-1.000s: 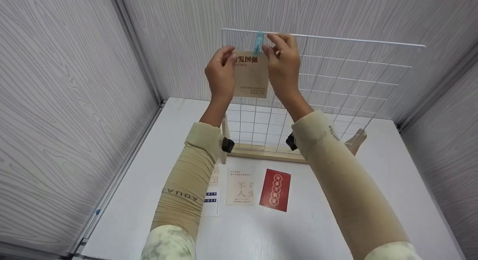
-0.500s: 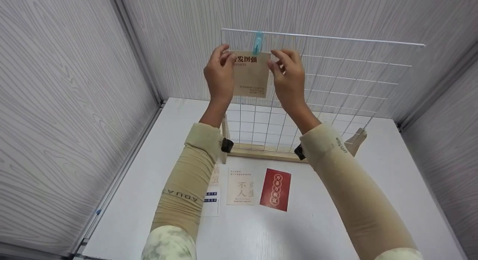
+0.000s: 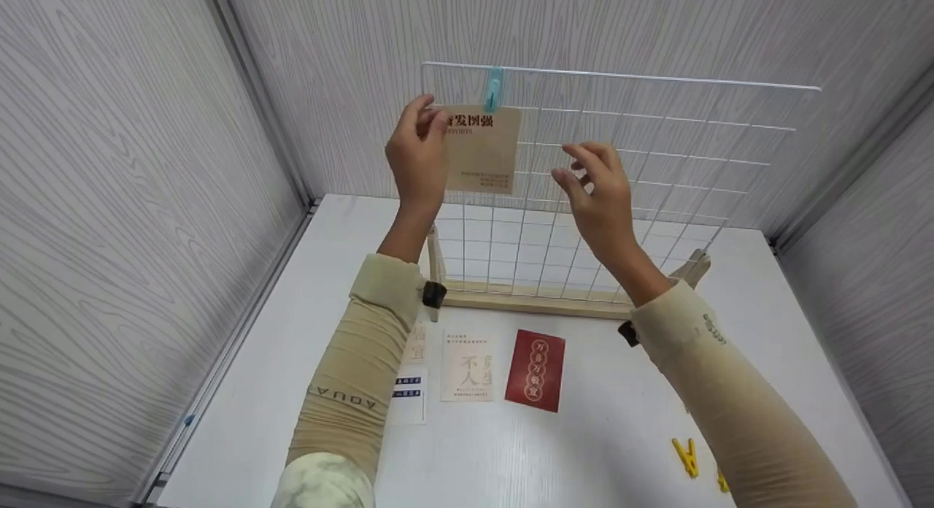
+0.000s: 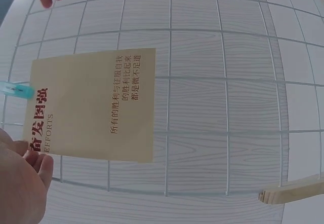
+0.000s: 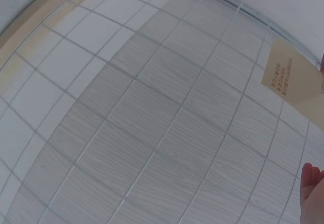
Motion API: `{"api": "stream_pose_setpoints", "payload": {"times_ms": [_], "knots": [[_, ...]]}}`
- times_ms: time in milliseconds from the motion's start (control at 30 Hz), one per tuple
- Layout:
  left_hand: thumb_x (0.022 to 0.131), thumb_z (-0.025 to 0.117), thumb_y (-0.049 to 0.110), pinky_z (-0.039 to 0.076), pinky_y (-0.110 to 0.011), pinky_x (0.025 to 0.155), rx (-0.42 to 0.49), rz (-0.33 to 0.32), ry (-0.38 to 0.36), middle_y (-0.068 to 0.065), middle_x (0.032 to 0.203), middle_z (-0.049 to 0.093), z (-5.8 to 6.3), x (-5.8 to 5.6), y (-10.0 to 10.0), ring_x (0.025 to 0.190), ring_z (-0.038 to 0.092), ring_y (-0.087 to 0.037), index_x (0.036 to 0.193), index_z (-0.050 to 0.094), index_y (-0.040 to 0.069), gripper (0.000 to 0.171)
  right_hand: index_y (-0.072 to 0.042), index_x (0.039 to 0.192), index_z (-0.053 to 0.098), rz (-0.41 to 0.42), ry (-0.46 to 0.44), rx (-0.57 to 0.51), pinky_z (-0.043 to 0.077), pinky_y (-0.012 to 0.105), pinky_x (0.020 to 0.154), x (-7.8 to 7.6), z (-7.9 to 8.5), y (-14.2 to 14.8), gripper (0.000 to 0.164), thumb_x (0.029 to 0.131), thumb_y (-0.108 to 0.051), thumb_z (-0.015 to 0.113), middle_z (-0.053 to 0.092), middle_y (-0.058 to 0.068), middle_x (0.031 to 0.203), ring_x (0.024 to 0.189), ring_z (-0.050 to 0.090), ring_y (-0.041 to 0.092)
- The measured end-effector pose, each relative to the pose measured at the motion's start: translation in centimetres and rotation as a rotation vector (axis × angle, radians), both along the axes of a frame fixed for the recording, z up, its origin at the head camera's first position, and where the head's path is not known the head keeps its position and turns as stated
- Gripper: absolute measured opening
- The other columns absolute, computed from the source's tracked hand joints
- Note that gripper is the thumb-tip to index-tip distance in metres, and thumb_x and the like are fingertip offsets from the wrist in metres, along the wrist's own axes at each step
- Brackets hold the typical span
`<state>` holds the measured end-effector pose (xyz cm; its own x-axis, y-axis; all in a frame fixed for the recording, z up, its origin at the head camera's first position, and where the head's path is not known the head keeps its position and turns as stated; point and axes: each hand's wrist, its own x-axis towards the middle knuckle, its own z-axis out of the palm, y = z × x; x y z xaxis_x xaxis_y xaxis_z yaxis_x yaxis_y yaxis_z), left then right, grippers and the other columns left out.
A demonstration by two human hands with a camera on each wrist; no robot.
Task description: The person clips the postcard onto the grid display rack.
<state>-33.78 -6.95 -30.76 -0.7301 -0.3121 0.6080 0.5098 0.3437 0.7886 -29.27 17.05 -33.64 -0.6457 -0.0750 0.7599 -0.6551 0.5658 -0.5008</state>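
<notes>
A beige card (image 3: 480,154) with dark red lettering hangs from a light-blue clothespin (image 3: 493,92) at the top of a white wire grid (image 3: 657,77). My left hand (image 3: 417,156) pinches the card's upper left corner between thumb and fingers. In the left wrist view the clothespin (image 4: 16,89) bites the card's (image 4: 96,107) lettered edge, close to that hand (image 4: 20,181). Apart from the card, to its right, my right hand (image 3: 602,194) is in front of the grid, fingers loosely bent and holding nothing. Only its fingertips (image 5: 311,176) show in the right wrist view.
The grid stands on a wooden base (image 3: 533,302). In front of it on the white table lie a red card (image 3: 536,371), a cream card (image 3: 467,366) and a blue-marked white card (image 3: 408,396) partly behind my left sleeve. Yellow clothespins (image 3: 686,458) lie near my right forearm.
My right hand has left the clothespin and the card's right edge, moving right and down. My left hand stays at the card's corner. Yellow clothespins have come into view.
</notes>
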Motion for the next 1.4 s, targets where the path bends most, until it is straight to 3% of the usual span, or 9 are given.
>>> {"api": "stream_pose_setpoints", "payload": {"times_ms": [233, 433, 700, 933, 1100, 1267, 1400], "knots": [[0.101, 0.062, 0.02, 0.051, -0.021, 0.095, 0.061, 0.006, 0.02, -0.008, 0.119, 0.069, -1.4, 1.9, -1.5, 0.108, 0.063, -0.011, 0.13, 0.063, 0.006, 0.032, -0.001, 0.129, 0.065, -0.004, 0.0, 0.046, 0.047, 0.019, 0.083, 2.7, -3.2, 3.6, 0.037, 0.096, -0.017, 0.069, 0.059, 0.017, 0.123, 0.106, 0.059, 0.025], [0.101, 0.063, 0.019, 0.051, -0.025, 0.097, 0.101, -0.02, 0.025, -0.009, 0.117, 0.066, -4.1, 4.4, -2.2, 0.109, 0.061, -0.013, 0.129, 0.063, 0.005, 0.031, -0.004, 0.131, 0.064, -0.033, -0.099, 0.044, 0.045, 0.018, 0.082, 5.1, -5.6, 6.6, 0.04, 0.093, -0.013, 0.072, 0.059, 0.014, 0.126, 0.106, 0.058, 0.023], [0.101, 0.064, 0.019, 0.054, -0.03, 0.093, 0.052, -0.122, -0.039, -0.008, 0.113, 0.065, -10.3, 7.6, -0.7, 0.106, 0.061, -0.015, 0.126, 0.065, 0.003, 0.03, -0.006, 0.134, 0.062, -0.117, -0.268, 0.09, 0.043, 0.01, 0.077, 8.3, -9.3, 10.8, 0.042, 0.094, -0.017, 0.072, 0.059, 0.014, 0.125, 0.098, 0.054, 0.009], [0.098, 0.067, 0.017, 0.055, -0.027, 0.093, -0.019, -0.22, -0.189, -0.007, 0.112, 0.066, -16.6, 8.8, 1.4, 0.104, 0.064, -0.017, 0.121, 0.068, 0.005, 0.026, -0.008, 0.137, 0.06, -0.158, -0.361, 0.147, 0.041, 0.011, 0.078, 10.3, -13.1, 13.7, 0.042, 0.098, -0.022, 0.068, 0.06, 0.014, 0.125, 0.104, 0.057, 0.019], [0.098, 0.067, 0.016, 0.055, -0.026, 0.092, -0.036, -0.326, -0.327, -0.011, 0.115, 0.066, -20.4, 9.2, 2.9, 0.105, 0.065, -0.019, 0.121, 0.068, 0.005, 0.025, -0.008, 0.138, 0.059, -0.196, -0.446, 0.205, 0.041, 0.012, 0.078, 11.7, -15.9, 15.4, 0.044, 0.098, -0.021, 0.068, 0.06, 0.016, 0.126, 0.107, 0.057, 0.024], [0.098, 0.067, 0.013, 0.056, -0.029, 0.093, -0.077, -0.402, -0.404, -0.012, 0.114, 0.067, -23.1, 9.1, 4.0, 0.106, 0.065, -0.02, 0.12, 0.068, 0.005, 0.025, -0.008, 0.138, 0.058, -0.241, -0.609, 0.234, 0.048, 0.028, 0.082, 12.7, -18.2, 16.6, 0.046, 0.1, -0.034, 0.064, 0.059, 0.013, 0.128, 0.112, 0.057, 0.029], [0.098, 0.067, 0.015, 0.056, -0.031, 0.091, -0.145, -0.428, -0.475, -0.013, 0.113, 0.067, -24.9, 9.1, 4.7, 0.104, 0.065, -0.02, 0.12, 0.069, 0.005, 0.024, -0.005, 0.136, 0.058, -0.267, -0.677, 0.28, 0.052, 0.045, 0.085, 13.4, -20.5, 17.7, 0.049, 0.1, -0.037, 0.064, 0.059, 0.017, 0.128, 0.113, 0.057, 0.033]]}}
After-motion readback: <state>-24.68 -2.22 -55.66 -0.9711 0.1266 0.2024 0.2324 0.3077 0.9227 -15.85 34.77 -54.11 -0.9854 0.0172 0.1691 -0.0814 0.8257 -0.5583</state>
